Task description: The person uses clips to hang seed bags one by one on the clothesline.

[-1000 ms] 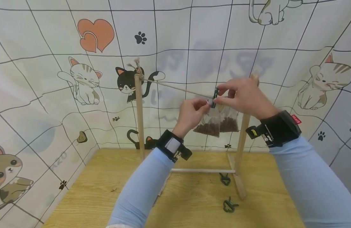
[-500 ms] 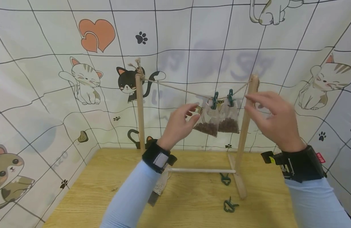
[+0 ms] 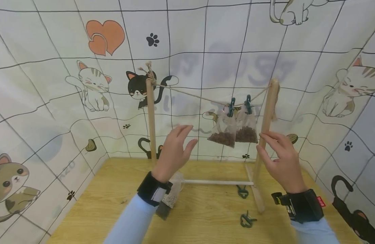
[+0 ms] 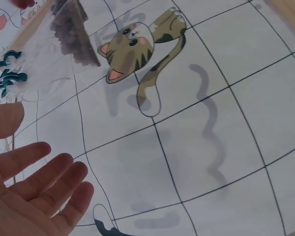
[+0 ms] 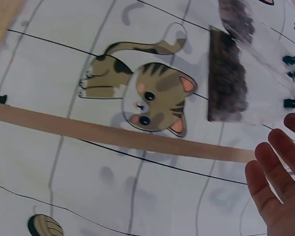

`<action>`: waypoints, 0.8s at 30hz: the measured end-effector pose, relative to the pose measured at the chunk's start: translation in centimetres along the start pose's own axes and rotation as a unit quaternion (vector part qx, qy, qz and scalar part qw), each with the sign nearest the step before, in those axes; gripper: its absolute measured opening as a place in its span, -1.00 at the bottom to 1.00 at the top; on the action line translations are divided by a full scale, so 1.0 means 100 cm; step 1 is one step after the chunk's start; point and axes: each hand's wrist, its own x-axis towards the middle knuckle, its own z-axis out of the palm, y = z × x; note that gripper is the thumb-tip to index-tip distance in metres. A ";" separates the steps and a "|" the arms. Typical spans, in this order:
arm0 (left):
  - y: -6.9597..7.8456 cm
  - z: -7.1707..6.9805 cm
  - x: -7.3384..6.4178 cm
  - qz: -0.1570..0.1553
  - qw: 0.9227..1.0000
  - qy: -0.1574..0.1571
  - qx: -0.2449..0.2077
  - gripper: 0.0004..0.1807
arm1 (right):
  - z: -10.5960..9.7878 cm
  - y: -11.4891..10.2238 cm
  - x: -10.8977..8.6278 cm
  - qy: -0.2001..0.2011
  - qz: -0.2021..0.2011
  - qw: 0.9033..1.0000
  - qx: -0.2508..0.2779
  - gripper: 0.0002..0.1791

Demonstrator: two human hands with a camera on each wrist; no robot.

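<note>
Two clear plastic bags with dark brown contents, a left bag [image 3: 223, 137] and a right bag [image 3: 246, 133], hang side by side from a twine line [image 3: 191, 95]. A green clip [image 3: 231, 107] fastens the left one, and another green clip [image 3: 248, 104] the right one. My left hand [image 3: 172, 154], empty with fingers loosely extended, is in the air left of the bags; the left wrist view shows its spread fingers [image 4: 64, 169]. Beside the right wooden post [image 3: 269, 108], my right hand [image 3: 282, 161] has relaxed fingers overlapping the post, holding nothing.
A left wooden post [image 3: 150, 118] carries the twine's other end, and a white crossbar [image 3: 217, 182] joins the stand low down. Two loose green clips, a rear clip [image 3: 243, 192] and a front clip [image 3: 247, 221], lie on the wooden table [image 3: 205, 217]. Another filled bag [image 3: 169, 201] lies near my left wrist.
Both hands have let go of the left bag and its clip and drawn apart, the left hand down and leftward, the right hand down and rightward. Both bags stay hanging.
</note>
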 end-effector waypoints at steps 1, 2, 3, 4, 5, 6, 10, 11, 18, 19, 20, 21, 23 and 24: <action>-0.001 0.001 -0.004 0.001 1.000 0.001 0.008 -0.51 | 0.002 0.000 -0.005 -0.004 0.005 1.000 0.000 -0.55; -0.001 0.001 -0.008 0.000 1.000 0.000 0.013 -0.51 | 0.004 0.000 -0.010 -0.006 0.008 1.000 0.000 -0.54; -0.002 0.003 -0.013 -0.001 1.000 -0.001 0.020 -0.50 | 0.006 0.001 -0.015 -0.011 0.013 1.000 -0.001 -0.53; -0.003 0.004 -0.017 -0.004 1.000 -0.002 0.027 -0.50 | 0.008 0.001 -0.020 -0.014 0.017 1.000 0.000 -0.53; -0.003 0.005 -0.021 -0.005 0.999 -0.004 0.038 -0.49 | 0.010 0.001 -0.025 -0.018 0.022 1.000 0.001 -0.52; -0.003 0.006 -0.025 -0.006 0.999 -0.004 0.046 -0.49 | 0.012 0.002 -0.029 -0.018 0.024 1.000 0.002 -0.52; -0.005 0.011 -0.041 -0.014 0.997 0.000 0.081 -0.48 | 0.019 0.002 -0.043 -0.009 0.026 1.000 0.015 -0.52; -0.005 0.012 -0.045 -0.019 0.996 0.001 0.087 -0.48 | 0.020 0.003 -0.047 -0.005 0.025 1.000 0.019 -0.52; -0.010 0.028 -0.082 -0.073 0.995 -0.001 0.067 -0.49 | 0.028 0.001 -0.077 -0.028 0.063 0.997 0.027 -0.54; -0.010 0.031 -0.087 -0.081 0.995 -0.004 0.060 -0.48 | 0.029 0.002 -0.082 -0.036 0.072 0.996 0.027 -0.54; -0.011 0.033 -0.092 -0.087 0.995 -0.005 0.054 -0.48 | 0.030 0.002 -0.086 -0.040 0.076 0.996 0.027 -0.55; -0.012 0.036 -0.097 -0.095 0.994 -0.008 0.050 -0.48 | 0.032 0.003 -0.091 -0.044 0.083 0.995 0.026 -0.55; -0.013 0.041 -0.106 -0.106 0.993 -0.013 0.048 -0.47 | 0.034 0.003 -0.099 -0.047 0.090 0.994 0.025 -0.56; -0.014 0.043 -0.110 -0.112 0.992 -0.017 0.050 -0.47 | 0.035 0.004 -0.102 -0.046 0.091 0.994 0.025 -0.56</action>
